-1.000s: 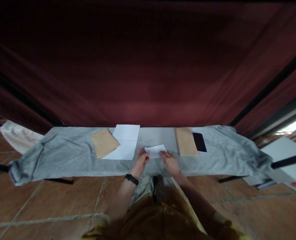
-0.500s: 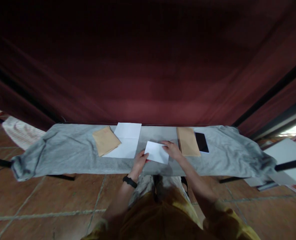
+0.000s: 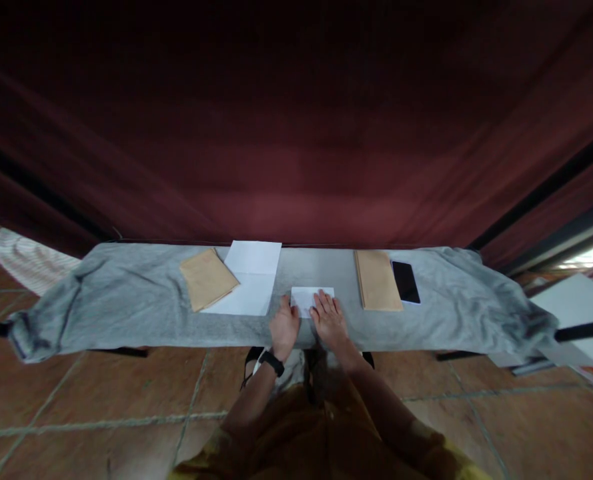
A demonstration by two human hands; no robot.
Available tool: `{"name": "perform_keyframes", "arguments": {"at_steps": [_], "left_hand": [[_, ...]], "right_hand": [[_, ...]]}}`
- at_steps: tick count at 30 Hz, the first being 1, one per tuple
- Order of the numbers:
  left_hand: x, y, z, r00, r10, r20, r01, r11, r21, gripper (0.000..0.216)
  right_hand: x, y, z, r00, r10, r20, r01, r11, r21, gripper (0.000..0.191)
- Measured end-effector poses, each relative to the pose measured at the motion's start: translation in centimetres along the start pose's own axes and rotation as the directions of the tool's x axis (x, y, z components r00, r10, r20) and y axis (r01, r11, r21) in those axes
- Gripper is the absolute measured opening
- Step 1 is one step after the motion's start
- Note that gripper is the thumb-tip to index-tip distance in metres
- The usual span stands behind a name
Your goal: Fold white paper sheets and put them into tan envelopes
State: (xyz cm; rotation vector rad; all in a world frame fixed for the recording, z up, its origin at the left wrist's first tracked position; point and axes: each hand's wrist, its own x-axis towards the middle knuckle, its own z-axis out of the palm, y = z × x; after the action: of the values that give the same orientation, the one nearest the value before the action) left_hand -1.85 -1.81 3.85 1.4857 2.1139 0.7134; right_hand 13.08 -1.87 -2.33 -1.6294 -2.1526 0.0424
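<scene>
A small folded white paper (image 3: 311,297) lies on the grey cloth (image 3: 126,307) that covers the table. My right hand (image 3: 329,320) lies flat on its near half with the fingers stretched out. My left hand (image 3: 284,327), with a black band on the wrist, rests at the paper's left edge, fingers loosely together and touching it. To the left lie a larger white sheet (image 3: 249,277) and a tan envelope (image 3: 207,287) that overlaps it.
A stack of tan envelopes (image 3: 377,289) and a black phone (image 3: 405,281) lie to the right of my hands. A dark red curtain (image 3: 296,133) hangs behind the table. White boards (image 3: 571,313) sit on the tiled floor at the far right.
The white paper was held up and open between both hands; now it lies smaller and flat on the cloth, with both hands pressing on it closer to me.
</scene>
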Motion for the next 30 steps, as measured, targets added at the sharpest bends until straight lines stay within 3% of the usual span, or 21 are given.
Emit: {"name": "perform_keyframes", "arguments": {"at_steps": [3,5,7,11,23,27,30], "left_hand": [[-0.7,0.5,0.7,0.953,0.302,-0.029,-0.277,0.905,0.323,0.037],[-0.7,1.3,2.1,0.886,0.459,0.070,-0.453,0.821,0.347,0.044],[-0.3,2.0,3.7,0.836,0.514,0.192,-0.548,0.770,0.327,0.052],[0.9,2.0,5.6,0.845,0.461,0.271,-0.532,0.774,0.342,0.060],[1.8,-1.7,4.5,0.880,0.471,0.066,-0.446,0.769,0.457,0.063],[1.8,-1.8,4.7,0.881,0.468,0.062,-0.441,0.768,0.464,0.063],[1.8,-1.7,4.6,0.879,0.471,0.074,-0.448,0.762,0.467,0.062]], "right_hand": [[0.0,0.2,0.1,1.000,-0.013,0.026,0.014,0.999,-0.038,0.052],[0.0,0.4,0.2,0.997,-0.043,0.059,0.047,0.997,-0.069,0.055],[-0.1,0.5,0.4,0.994,-0.065,0.085,0.073,0.993,-0.094,0.059],[-0.2,0.6,0.6,0.998,-0.009,0.063,0.016,0.994,-0.112,0.060],[-0.7,1.5,-0.1,0.989,0.124,-0.082,-0.136,0.978,-0.156,0.053],[-0.5,1.7,-0.7,0.978,0.182,-0.102,-0.196,0.968,-0.154,0.052],[0.5,1.2,-1.0,0.985,0.153,-0.080,-0.163,0.977,-0.135,0.054]]}}
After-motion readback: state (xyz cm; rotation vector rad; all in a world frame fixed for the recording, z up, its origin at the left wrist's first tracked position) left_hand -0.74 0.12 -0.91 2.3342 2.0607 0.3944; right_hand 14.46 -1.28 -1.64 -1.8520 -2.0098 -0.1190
